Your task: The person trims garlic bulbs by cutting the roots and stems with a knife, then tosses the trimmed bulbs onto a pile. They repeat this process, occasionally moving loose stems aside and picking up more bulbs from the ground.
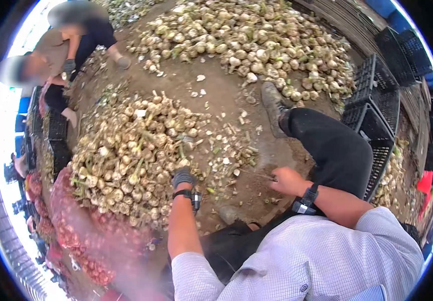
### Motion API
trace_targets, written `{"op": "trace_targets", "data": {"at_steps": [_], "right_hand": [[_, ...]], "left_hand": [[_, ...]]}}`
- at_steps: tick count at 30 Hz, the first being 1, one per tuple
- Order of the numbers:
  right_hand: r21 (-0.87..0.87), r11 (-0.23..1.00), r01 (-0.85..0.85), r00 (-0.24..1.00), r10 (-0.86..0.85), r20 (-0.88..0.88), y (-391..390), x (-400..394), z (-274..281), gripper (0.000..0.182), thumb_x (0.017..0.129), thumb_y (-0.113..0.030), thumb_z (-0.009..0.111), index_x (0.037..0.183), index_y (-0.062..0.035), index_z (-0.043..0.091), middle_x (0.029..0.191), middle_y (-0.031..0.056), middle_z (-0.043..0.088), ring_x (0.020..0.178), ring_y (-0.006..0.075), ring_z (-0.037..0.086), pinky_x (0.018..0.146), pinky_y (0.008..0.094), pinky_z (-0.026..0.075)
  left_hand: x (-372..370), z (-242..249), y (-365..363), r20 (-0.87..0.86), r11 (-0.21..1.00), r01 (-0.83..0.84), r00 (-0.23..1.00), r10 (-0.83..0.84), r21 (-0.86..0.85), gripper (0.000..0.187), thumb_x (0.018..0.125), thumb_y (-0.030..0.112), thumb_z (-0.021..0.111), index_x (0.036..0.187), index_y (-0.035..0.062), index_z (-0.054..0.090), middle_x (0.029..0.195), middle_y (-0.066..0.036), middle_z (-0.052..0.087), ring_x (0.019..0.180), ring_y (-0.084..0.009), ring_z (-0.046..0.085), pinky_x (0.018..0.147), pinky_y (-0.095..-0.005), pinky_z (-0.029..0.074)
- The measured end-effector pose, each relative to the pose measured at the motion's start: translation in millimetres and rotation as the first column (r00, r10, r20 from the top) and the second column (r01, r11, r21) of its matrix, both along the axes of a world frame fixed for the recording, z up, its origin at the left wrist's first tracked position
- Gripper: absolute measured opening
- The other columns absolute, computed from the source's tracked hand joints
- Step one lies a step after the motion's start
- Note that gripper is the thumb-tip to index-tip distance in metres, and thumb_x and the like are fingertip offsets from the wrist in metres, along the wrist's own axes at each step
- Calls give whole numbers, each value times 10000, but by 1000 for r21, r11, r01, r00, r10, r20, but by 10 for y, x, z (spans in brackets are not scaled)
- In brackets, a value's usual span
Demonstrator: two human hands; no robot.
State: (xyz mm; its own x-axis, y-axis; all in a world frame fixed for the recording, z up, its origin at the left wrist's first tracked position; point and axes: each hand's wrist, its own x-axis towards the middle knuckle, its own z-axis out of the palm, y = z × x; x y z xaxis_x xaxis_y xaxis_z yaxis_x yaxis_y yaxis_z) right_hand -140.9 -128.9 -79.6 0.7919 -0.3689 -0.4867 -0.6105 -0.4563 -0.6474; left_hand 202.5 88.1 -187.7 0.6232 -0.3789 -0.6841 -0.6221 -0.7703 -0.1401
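Dirt floor (176, 83), near pile (126, 155), crates (374, 98) right. Right hand (287, 181) grips tool (256, 174); left hand (184, 176) at pile, can't tell grip.

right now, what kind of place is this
Probably a garlic sorting or trimming yard: bulbs heaped on a dirt floor, stacked black crates on the right, and filled red mesh sacks at lower left.

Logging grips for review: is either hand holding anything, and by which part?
The right hand grips a thin tool by its near end. The gloved left hand is at the garlic pile; whether it holds anything is unclear.
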Motion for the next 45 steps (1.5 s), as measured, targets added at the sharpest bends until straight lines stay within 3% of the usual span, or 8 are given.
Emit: {"op": "trace_targets", "data": {"at_steps": [12,14,25,34,38,40,42,45], "right_hand": [[90,994,-69,988,80,-132,-71,276,-204,362,770,-316,663,819,41,629,818,245,629,796,428,607,730,486,486],[89,994,-62,986,75,-146,-116,311,-219,358,770,-315,661,818,38,623,819,243,627,804,426,606,736,485,484],[129,992,-4,999,9,-36,-79,242,-147,355,783,-292,631,839,58,625,841,275,626,832,445,604,773,494,478],[133,990,45,965,-77,250,8,197,295,290,798,-227,614,903,42,635,896,259,629,863,437,595,771,469,478],[126,992,-2,888,-56,457,86,196,590,259,785,-193,632,921,26,632,882,236,622,840,424,589,746,456,477],[78,997,-20,822,-28,569,157,172,665,241,778,-179,639,915,19,626,861,229,614,822,418,587,729,455,474],[75,996,-56,763,-5,647,225,133,777,172,766,-123,636,866,11,593,811,211,573,761,382,565,686,428,458],[112,986,-124,723,12,691,342,52,1037,154,753,-94,642,840,9,569,790,201,550,746,374,552,665,421,445]], "left_hand": [[464,-1344,189,110,987,105,987,-119,121,511,933,302,531,1384,70,468,1433,-163,445,1280,-322,470,1045,-426,417],[352,-686,-325,33,743,-667,742,669,-57,549,932,386,529,1415,137,445,1453,-144,428,1286,-353,464,1015,-475,441],[-418,-1567,232,-83,986,-135,986,143,94,696,841,546,576,1339,63,521,1409,-187,467,1296,-344,448,1042,-451,397],[-563,297,166,-506,719,-247,846,-166,-649,250,903,165,542,1101,65,659,1079,-175,663,1004,-331,610,889,-399,473],[-660,1489,68,-253,608,139,821,-513,-782,450,722,27,677,1162,114,644,1152,-128,644,1040,-326,605,909,-391,481],[-769,1837,112,-560,714,-186,759,-333,-676,510,712,13,688,1206,123,627,1186,-127,634,1072,-329,596,931,-394,475],[-953,2343,129,-50,344,289,697,-715,-893,602,694,-8,703,1269,136,596,1240,-127,612,1120,-318,584,960,-395,469],[-1096,2506,308,-176,422,200,695,-697,-884,475,724,59,721,1189,105,637,1159,-137,644,1086,-315,606,943,-382,483]]}}
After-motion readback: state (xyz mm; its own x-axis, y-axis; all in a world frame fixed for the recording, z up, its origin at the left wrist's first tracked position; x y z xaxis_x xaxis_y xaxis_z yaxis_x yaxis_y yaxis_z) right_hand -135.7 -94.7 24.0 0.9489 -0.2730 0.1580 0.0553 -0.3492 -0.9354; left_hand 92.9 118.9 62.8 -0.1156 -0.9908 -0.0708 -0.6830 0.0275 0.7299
